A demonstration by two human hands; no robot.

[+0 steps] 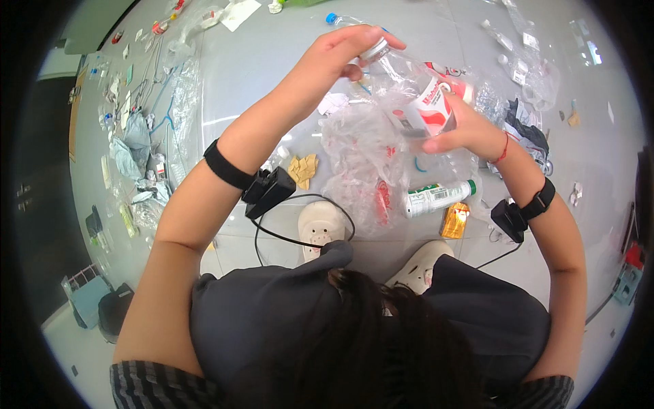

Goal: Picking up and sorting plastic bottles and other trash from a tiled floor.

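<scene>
A large clear plastic bottle (401, 76) with a white cap and a red-and-white label is held tilted above the floor. At its upper end, the fingers of my left hand (352, 48) wrap around the cap and neck. Lower down, my right hand (462, 122) grips the bottle's body beside the label. Crumpled clear plastic bags (357, 163) with red print lie beneath it. Nearer my feet are a white bottle with a green cap (439, 198) and a shiny gold packet (454, 221). Another clear bottle with a blue cap (332, 19) lies beyond my left hand.
Crumpled brown paper (303, 171) lies before my left shoe (321, 225). Grey plastic scraps (132, 145), hangers (168, 118) and bubble wrap (186, 97) spread across the left floor. Small white bottles (518, 71) and dark plastic (529, 128) lie right. Cables (286, 237) hang from the arm-strapped devices.
</scene>
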